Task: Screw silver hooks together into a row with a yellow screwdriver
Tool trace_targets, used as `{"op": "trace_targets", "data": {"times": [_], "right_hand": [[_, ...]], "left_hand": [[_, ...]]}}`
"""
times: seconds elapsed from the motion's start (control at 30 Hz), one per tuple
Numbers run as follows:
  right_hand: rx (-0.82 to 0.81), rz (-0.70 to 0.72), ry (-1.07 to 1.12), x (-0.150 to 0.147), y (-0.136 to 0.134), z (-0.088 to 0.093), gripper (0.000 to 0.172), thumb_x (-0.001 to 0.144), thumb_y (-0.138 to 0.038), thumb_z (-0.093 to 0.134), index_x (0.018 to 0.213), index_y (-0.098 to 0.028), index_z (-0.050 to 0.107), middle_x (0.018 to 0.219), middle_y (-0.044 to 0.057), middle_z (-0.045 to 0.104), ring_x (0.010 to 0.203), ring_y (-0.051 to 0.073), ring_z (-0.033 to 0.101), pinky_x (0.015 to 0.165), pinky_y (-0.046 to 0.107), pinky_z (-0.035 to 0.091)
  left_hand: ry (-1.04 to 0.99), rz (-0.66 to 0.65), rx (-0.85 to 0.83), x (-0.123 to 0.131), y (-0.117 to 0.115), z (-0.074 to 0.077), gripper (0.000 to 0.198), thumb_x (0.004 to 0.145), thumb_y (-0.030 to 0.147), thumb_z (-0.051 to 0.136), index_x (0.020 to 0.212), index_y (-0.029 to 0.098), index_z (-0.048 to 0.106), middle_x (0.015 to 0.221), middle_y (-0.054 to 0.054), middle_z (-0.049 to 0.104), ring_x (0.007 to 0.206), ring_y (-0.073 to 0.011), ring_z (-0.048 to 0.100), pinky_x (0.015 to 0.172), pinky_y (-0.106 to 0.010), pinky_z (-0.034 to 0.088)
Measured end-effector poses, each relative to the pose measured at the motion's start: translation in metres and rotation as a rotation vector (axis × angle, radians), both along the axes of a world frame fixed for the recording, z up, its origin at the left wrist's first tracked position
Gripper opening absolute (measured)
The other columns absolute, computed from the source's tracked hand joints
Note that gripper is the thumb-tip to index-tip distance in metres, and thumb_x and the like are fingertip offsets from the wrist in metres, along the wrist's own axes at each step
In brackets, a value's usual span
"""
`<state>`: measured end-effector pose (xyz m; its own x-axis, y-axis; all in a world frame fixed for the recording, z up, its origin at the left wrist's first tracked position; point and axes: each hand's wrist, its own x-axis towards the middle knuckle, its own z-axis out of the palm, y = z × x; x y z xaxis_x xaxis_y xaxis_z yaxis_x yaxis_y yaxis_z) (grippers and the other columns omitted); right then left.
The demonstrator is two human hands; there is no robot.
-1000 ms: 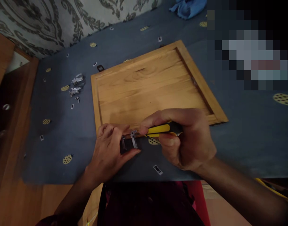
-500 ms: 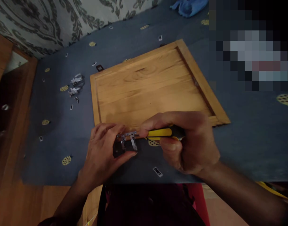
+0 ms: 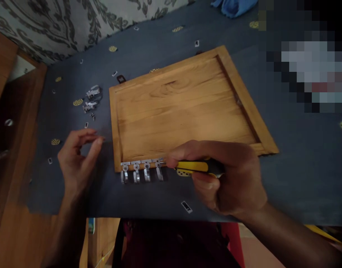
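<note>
My right hand [image 3: 229,178] is closed around the yellow and black handle of a screwdriver [image 3: 193,166]. Its shaft points left, and the tip is at the rightmost metal hook [image 3: 159,172]. Several such silver hooks line the near edge of a framed wooden panel [image 3: 173,111], their curved ends hanging out past the wood. Left of the panel, my left hand [image 3: 78,160] hovers over the cloth with thumb and fingers slightly apart; nothing shows between them. Beyond it lie loose metal hooks [image 3: 92,93] and a few small screws [image 3: 93,117].
A dark blue patterned cloth [image 3: 294,178] covers the table. A dark bracket [image 3: 121,79] sticks out from the panel's far edge. Blue fabric [image 3: 235,8] lies at the back, a wooden cabinet [image 3: 28,156] stands at left, and patterned wallpaper [image 3: 62,22] rises behind.
My left hand has let go at the panel's near edge and moved left toward the loose hooks and screws, uncovering the row of hooks. The screwdriver stays at the rightmost hook.
</note>
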<state>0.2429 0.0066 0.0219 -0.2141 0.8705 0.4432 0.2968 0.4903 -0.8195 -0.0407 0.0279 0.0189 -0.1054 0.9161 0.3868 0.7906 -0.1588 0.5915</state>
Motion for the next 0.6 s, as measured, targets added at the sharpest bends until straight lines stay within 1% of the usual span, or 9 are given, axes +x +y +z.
{"op": "trace_targets", "data": {"times": [0.03,0.1,0.17,0.23,0.27,0.4,0.5,0.53,0.6], "right_hand": [[0.011,0.035,0.015,0.000,0.000,-0.001,0.019,0.102,-0.039,0.052,0.092,-0.026,0.062,0.077,0.000,0.075,0.059,0.014,0.071,0.053,0.024,0.058],[0.041,0.085,0.055,-0.001,0.001,-0.003,0.016,0.103,-0.037,0.050,0.095,-0.026,0.059,0.081,0.001,0.075,0.063,0.015,0.072,0.057,0.025,0.059],[0.050,0.090,0.076,-0.001,0.002,-0.004,0.016,0.103,-0.037,0.048,0.097,-0.026,0.058,0.082,0.002,0.076,0.066,0.015,0.073,0.059,0.025,0.060],[0.062,0.097,0.073,-0.002,0.003,-0.006,0.020,0.105,-0.039,0.044,0.098,-0.026,0.058,0.084,0.004,0.076,0.069,0.016,0.074,0.058,0.025,0.059],[0.072,0.102,0.063,-0.002,0.003,-0.006,0.023,0.105,-0.040,0.041,0.098,-0.025,0.058,0.084,0.004,0.076,0.069,0.016,0.074,0.058,0.025,0.059],[0.158,0.094,0.011,-0.003,0.005,-0.007,0.028,0.107,-0.041,0.036,0.098,-0.025,0.057,0.079,0.003,0.074,0.064,0.015,0.072,0.058,0.026,0.058],[0.227,0.012,-0.025,-0.005,0.006,-0.009,0.031,0.107,-0.040,0.034,0.095,-0.023,0.057,0.078,0.004,0.073,0.063,0.016,0.071,0.060,0.028,0.058],[0.248,-0.011,-0.029,-0.006,0.007,-0.010,0.030,0.107,-0.038,0.033,0.096,-0.023,0.056,0.077,0.003,0.072,0.063,0.016,0.070,0.059,0.028,0.058],[0.280,-0.077,0.019,-0.008,0.008,-0.011,0.019,0.106,-0.035,0.038,0.101,-0.023,0.052,0.077,0.002,0.071,0.061,0.016,0.068,0.056,0.028,0.056]], "left_hand": [[-0.035,0.005,-0.006,-0.008,0.008,-0.004,0.020,0.087,0.035,0.073,0.103,0.023,0.067,0.085,0.003,0.072,0.080,-0.0182,0.072,0.076,-0.035,0.056],[-0.122,0.035,0.054,-0.024,0.024,-0.015,0.019,0.087,0.034,0.072,0.098,0.021,0.065,0.076,0.006,0.069,0.072,-0.0149,0.070,0.070,-0.031,0.055],[-0.196,0.114,0.052,-0.040,0.038,-0.027,0.016,0.088,0.033,0.070,0.094,0.022,0.062,0.068,0.010,0.064,0.065,-0.0112,0.066,0.066,-0.026,0.052],[-0.320,0.195,0.015,-0.054,0.048,-0.036,0.013,0.085,0.029,0.070,0.090,0.021,0.061,0.061,0.011,0.060,0.059,-0.0091,0.061,0.061,-0.022,0.049],[-0.345,0.228,0.038,-0.058,0.051,-0.039,0.010,0.084,0.026,0.068,0.089,0.021,0.060,0.059,0.012,0.059,0.055,-0.0082,0.058,0.057,-0.021,0.046],[-0.393,0.253,0.021,-0.066,0.057,-0.043,0.011,0.079,0.022,0.067,0.086,0.020,0.058,0.055,0.010,0.057,0.051,-0.0084,0.055,0.051,-0.019,0.043],[-0.409,0.247,0.021,-0.064,0.056,-0.044,0.011,0.082,0.026,0.065,0.089,0.020,0.059,0.057,0.008,0.058,0.051,-0.0087,0.055,0.051,-0.019,0.043],[-0.411,0.244,0.023,-0.064,0.056,-0.045,0.012,0.082,0.027,0.065,0.089,0.020,0.059,0.058,0.008,0.058,0.051,-0.0089,0.055,0.051,-0.019,0.043],[-0.414,0.241,0.033,-0.066,0.055,-0.047,0.013,0.083,0.029,0.065,0.090,0.019,0.060,0.062,0.006,0.060,0.052,-0.0093,0.057,0.051,-0.019,0.043]]}}
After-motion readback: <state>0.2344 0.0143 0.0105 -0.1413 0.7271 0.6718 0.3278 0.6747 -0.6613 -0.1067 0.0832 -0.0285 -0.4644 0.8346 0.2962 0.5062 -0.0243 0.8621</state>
